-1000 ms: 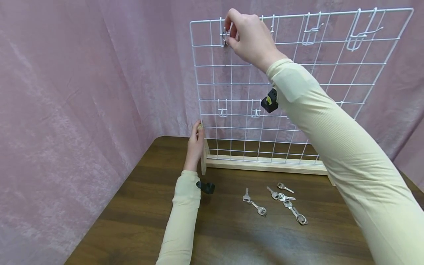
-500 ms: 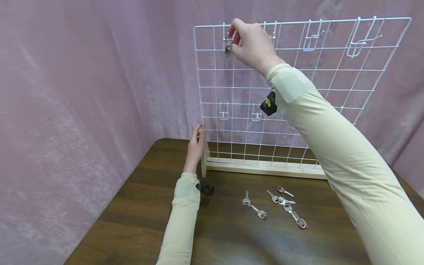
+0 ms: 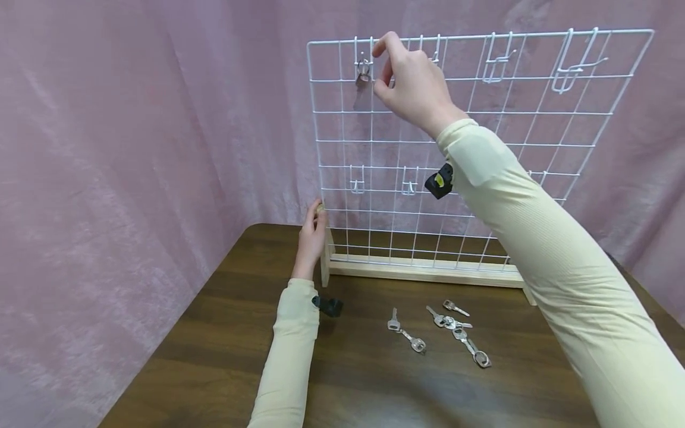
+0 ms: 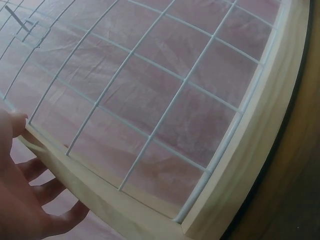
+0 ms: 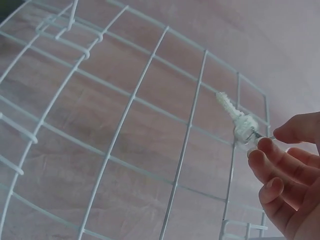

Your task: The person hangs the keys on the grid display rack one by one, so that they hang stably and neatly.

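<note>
The right hand [image 3: 417,86] is held with thumb and forefinger slightly parted; the key [image 5: 236,116] is hung from the upper-left hook [image 3: 355,56], just left of the fingertips, blade downward; the stand [image 3: 325,267] is gripped by the farther left hand [image 3: 311,239].

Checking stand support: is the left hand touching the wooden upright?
Touching. The left wrist view shows the left hand around the wooden upright, thumb against one edge, fingers curling behind the other side.
</note>
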Action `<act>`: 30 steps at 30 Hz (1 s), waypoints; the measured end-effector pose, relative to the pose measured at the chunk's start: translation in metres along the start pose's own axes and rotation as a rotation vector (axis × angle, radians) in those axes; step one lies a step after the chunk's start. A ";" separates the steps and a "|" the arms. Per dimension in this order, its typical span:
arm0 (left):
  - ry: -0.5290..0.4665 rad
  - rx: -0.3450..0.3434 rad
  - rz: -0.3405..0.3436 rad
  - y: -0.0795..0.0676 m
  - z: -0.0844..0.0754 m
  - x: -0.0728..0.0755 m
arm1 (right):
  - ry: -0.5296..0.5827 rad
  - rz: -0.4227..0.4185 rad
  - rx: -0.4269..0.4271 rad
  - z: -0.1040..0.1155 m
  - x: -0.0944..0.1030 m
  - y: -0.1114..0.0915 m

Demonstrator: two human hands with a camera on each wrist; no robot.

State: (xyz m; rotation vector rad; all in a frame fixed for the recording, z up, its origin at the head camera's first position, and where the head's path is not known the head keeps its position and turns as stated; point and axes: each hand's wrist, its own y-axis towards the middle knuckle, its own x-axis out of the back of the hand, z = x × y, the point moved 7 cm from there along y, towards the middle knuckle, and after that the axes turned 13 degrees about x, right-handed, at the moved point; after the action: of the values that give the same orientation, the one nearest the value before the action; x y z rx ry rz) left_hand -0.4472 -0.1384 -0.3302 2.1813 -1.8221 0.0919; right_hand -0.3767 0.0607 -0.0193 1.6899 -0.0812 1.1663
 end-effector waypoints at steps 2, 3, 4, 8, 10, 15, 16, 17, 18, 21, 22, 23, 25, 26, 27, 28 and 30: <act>-0.002 -0.001 -0.004 0.001 -0.001 0.002 | 0.012 -0.016 0.009 0.004 0.002 -0.006; -0.002 -0.001 -0.007 0.001 -0.001 0.002 | 0.018 -0.027 0.015 0.006 0.003 -0.010; -0.002 0.004 -0.005 0.002 0.000 0.003 | 0.025 -0.038 0.018 0.008 0.003 -0.014; 0.009 -0.017 -0.035 0.002 -0.003 0.006 | 0.089 -0.097 0.029 0.013 0.008 -0.033; 0.013 -0.023 -0.042 0.001 -0.004 0.007 | 0.141 -0.145 0.037 0.015 0.011 -0.043; 0.010 -0.006 -0.013 0.002 -0.003 0.005 | 0.235 -0.236 0.073 0.020 0.016 -0.071; 0.011 -0.003 -0.008 0.002 -0.003 0.005 | 0.243 -0.241 0.081 0.021 0.016 -0.076; 0.012 -0.003 -0.006 0.002 -0.003 0.005 | 0.248 -0.243 0.090 0.022 0.015 -0.080; 0.010 -0.004 -0.006 0.002 -0.003 0.005 | 0.255 -0.244 0.095 0.023 0.013 -0.085; 0.019 -0.016 -0.027 0.002 -0.004 0.006 | 0.274 -0.239 0.097 0.023 0.008 -0.098; 0.020 -0.019 -0.030 0.002 -0.004 0.006 | 0.278 -0.236 0.097 0.023 0.006 -0.102; 0.020 -0.022 -0.033 0.002 -0.004 0.007 | 0.282 -0.233 0.096 0.023 0.004 -0.106; 0.019 -0.019 -0.028 0.002 -0.004 0.007 | 0.288 -0.230 0.104 0.023 0.000 -0.113; 0.015 -0.017 -0.025 0.002 -0.004 0.007 | 0.286 -0.228 0.114 0.023 -0.001 -0.117; 0.007 -0.012 -0.014 0.002 -0.003 0.007 | 0.284 -0.225 0.127 0.024 -0.003 -0.121; 0.007 -0.009 -0.012 0.002 -0.003 0.007 | 0.284 -0.222 0.141 0.026 -0.004 -0.125; 0.004 -0.005 -0.007 0.002 -0.003 0.008 | 0.280 -0.215 0.171 0.028 -0.008 -0.133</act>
State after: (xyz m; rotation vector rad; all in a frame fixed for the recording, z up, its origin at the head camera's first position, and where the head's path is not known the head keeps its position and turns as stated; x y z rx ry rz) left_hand -0.4475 -0.1451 -0.3248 2.1821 -1.8102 0.0899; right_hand -0.2888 0.0974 -0.1173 1.6184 0.3739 1.2607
